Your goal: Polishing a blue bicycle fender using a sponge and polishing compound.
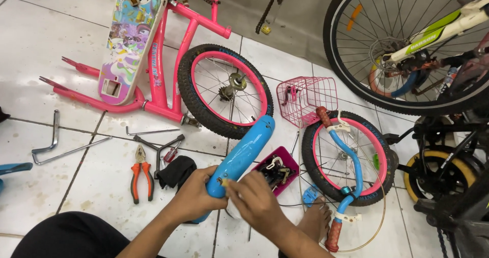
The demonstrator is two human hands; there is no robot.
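My left hand [196, 194] grips the near end of a light blue bicycle mudguard [242, 153], which slants up and away from me. My right hand [254, 199] pinches a small part against that same near end, beside the left hand's fingers. A small pink tray [289, 160] of metal parts lies just behind my right hand. My bare foot [316, 220] rests on the tiles to the right.
A pink child's bike frame [168, 59] and small wheel [224, 89] lie ahead. Pliers [141, 174], wrenches [51, 143], a black cloth [175, 171], a pink basket [308, 100], blue handlebars [351, 166] on a second wheel [309, 156], and bigger bicycles [407, 44] at right.
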